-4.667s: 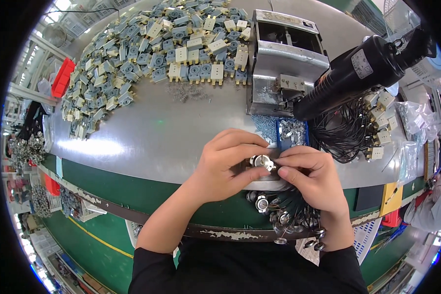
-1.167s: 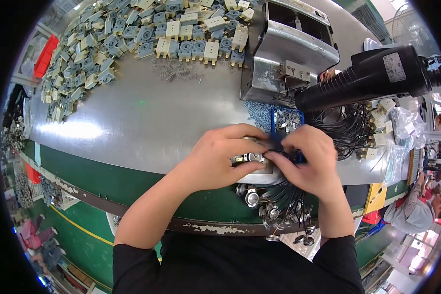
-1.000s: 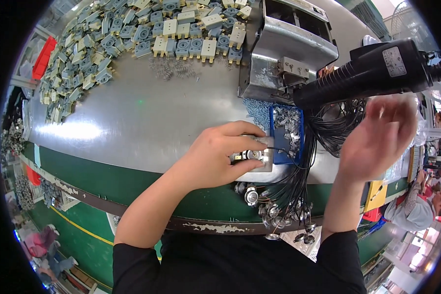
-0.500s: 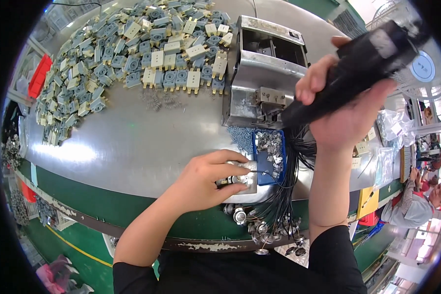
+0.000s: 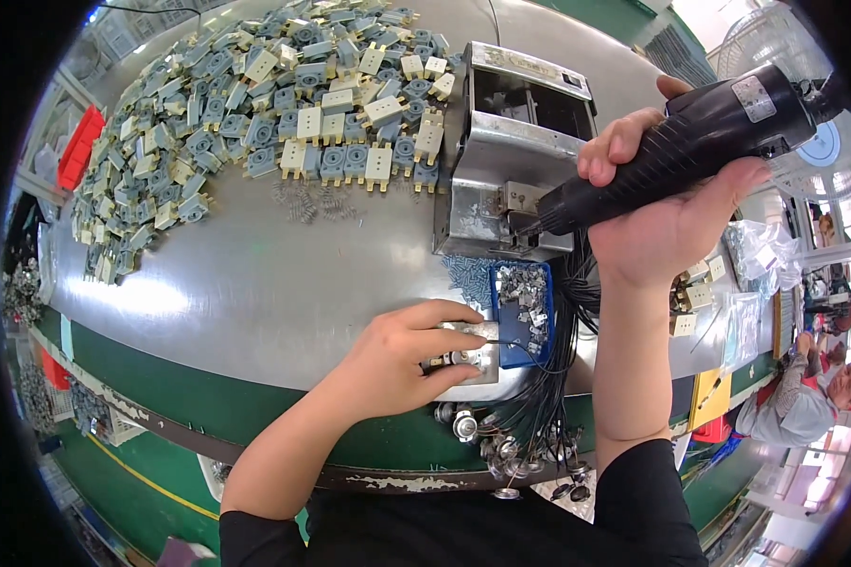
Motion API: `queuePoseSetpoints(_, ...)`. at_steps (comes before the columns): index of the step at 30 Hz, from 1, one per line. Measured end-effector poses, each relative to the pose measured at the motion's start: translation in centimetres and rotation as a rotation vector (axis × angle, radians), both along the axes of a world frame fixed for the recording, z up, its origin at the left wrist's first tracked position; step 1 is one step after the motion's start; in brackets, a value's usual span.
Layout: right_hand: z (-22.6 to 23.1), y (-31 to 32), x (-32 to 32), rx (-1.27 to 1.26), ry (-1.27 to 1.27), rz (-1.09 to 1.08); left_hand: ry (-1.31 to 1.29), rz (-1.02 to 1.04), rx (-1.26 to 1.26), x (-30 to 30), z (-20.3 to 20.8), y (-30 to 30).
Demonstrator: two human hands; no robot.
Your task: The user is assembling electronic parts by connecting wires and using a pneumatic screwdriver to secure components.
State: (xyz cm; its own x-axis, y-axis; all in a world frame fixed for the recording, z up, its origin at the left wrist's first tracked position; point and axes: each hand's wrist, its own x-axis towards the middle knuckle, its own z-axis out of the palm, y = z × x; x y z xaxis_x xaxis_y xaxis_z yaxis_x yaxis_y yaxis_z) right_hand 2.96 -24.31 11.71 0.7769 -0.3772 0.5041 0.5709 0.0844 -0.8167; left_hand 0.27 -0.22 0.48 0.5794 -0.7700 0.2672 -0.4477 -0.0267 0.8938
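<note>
My right hand (image 5: pixel 657 231) is wrapped around a black electric screwdriver (image 5: pixel 681 156), held slanting with its nose down to the left. The screwdriver's tip is at the front of a metal screw feeder (image 5: pixel 487 156); the exact contact is too small to make out. Near the table's front edge, my left hand (image 5: pixel 408 352) grips a small round metal part (image 5: pixel 459 358) on a flat metal fixture (image 5: pixel 487 364). A black wire runs from beside the fingers toward the right. Fingers hide much of the part.
A blue tray (image 5: pixel 520 357) of small metal pieces sits right of the fixture, with loose screws (image 5: pixel 465 276) beside it. Black cables (image 5: pixel 565 354) with round metal ends hang over the edge. Grey and cream switch-like blocks (image 5: pixel 336 123) heap at far left; springs (image 5: pixel 303 200) lie nearby.
The screwdriver has come slightly left and down, its tip now at the feeder's front. My left hand keeps its grip at the fixture. The whole view has shifted slightly.
</note>
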Motion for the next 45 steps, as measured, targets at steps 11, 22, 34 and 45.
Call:
queuePoseSetpoints(11, -0.3, 0.6, 0.1, -0.066, 0.02, -0.02, -0.02, -0.003, -0.001, 0.1, 0.2, 0.0)
queuePoseSetpoints(22, 0.3, 2.8, -2.9, -0.065, 0.148, 0.169, -0.01, 0.018, -0.007, -0.3, 0.1, 0.2)
queuePoseSetpoints(34, -1.0, 6.3, -8.0, 0.02, 0.137, 0.289, -0.031, 0.012, -0.034, 0.1, -0.5, 0.2)
queuePoseSetpoints(45, -2.2, 6.3, -7.9, -0.036, 0.101, 0.347, -0.068, 0.029, -0.016, -0.2, -0.9, 0.4)
